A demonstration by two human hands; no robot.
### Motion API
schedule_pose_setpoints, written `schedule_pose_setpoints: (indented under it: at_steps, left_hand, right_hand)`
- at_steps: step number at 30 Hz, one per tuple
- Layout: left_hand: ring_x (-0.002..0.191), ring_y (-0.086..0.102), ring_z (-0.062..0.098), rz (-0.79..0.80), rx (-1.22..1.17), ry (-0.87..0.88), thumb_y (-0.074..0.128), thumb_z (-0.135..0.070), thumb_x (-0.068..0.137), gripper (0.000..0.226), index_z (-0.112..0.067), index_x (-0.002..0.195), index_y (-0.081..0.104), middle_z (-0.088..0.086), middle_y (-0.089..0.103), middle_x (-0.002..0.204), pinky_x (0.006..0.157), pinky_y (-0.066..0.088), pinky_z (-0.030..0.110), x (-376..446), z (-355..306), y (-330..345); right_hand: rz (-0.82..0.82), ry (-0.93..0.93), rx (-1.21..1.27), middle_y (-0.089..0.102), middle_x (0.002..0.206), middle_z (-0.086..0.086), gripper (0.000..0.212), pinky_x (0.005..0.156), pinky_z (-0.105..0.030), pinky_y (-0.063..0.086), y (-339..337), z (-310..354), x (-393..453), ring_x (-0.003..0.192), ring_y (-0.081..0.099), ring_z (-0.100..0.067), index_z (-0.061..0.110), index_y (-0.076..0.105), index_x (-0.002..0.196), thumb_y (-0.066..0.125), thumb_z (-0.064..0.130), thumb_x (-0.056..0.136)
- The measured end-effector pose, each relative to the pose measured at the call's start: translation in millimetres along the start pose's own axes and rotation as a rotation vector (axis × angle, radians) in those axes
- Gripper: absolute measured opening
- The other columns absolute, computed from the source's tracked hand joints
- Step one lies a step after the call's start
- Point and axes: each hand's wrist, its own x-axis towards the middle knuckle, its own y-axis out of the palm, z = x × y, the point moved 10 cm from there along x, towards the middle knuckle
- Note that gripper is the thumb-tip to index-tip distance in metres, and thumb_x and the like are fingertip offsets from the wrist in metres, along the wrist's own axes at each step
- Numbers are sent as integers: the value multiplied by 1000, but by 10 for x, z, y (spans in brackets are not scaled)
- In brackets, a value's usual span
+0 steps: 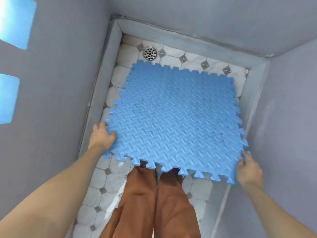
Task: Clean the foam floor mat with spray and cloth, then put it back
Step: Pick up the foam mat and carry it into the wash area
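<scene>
Left hand (103,136) gripped the mat (176,121) at its near-left corner, fingers curled over the toothed edge. Right hand (248,170) clamped the near-right corner the same way, thumb on top. Both hands were shut on the foam; neither was free.

Mat position: held out in front of the person, ahead of both hands, roughly square, so no true long axis. Near edge sat raised, over the feet and the brown trousers (151,200). Far edge ran down towards the floor (109,184) close to the drain (150,53); whether it touched the tiles could not be told from this angle.

Key relation: the mat lay skewed to the recess. Its left edge ran near the left kerb (101,86), its right edge near the right kerb (252,93), with little room either side. The hands sat about level on the near edge, the right one a shade closer to the body.

Judgement: no spray or cloth in view, so the stage was unclear, either lifting out or laying back. Either way, the next move would need the mat squared to the kerbs.
</scene>
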Motion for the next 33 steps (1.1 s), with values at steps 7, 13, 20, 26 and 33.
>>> schedule_pose_setpoints:
  at_steps: [7, 13, 20, 26, 33]
  left_hand:
    - [121, 46, 41, 34, 20, -18, 66, -36, 83, 69, -11, 139, 33, 15, 30, 141, 103, 39, 46, 937, -123, 507]
    - [128, 41, 39, 53, 39, -83, 63, -40, 85, 75, -7, 143, 28, 15, 26, 145, 105, 37, 44, 1341, 44, 993]
    - [129, 42, 36, 97, 57, -27, 62, -37, 86, 76, -6, 146, 26, 16, 28, 148, 103, 39, 43, 1627, 92, 1360]
    - [128, 44, 34, 199, 40, 126, 64, -46, 72, 91, -15, 148, 24, 16, 39, 145, 105, 41, 46, 1477, -227, 1449]
    - [142, 25, 32, 139, 222, 313, 59, -34, 89, 86, -13, 153, 5, 14, 15, 157, 114, 28, 42, 974, -954, 938]
  right_hand:
    - [118, 166, 252, 53, 140, -5, 66, 100, -51, 46, 894, 200, 694, 119, 55, -36, 37, 34, 144, 56, 46, 82]
    - [209, 258, 441, 37, 153, -5, 75, 110, -42, 32, 1662, 199, 1087, 136, 40, -32, 28, 24, 152, 58, 41, 86]
    - [277, 240, 486, 30, 157, -2, 78, 112, -44, 32, 2061, 113, 1327, 138, 38, -30, 29, 18, 154, 59, 37, 87]
    - [307, 138, 331, 38, 154, -2, 85, 110, -39, 33, 2064, 336, 1239, 137, 41, -29, 27, 13, 156, 62, 41, 88]
    - [275, -108, 173, 26, 160, -1, 89, 116, -45, 29, 1340, 1009, 947, 145, 28, -29, 29, 10, 155, 63, 47, 85]
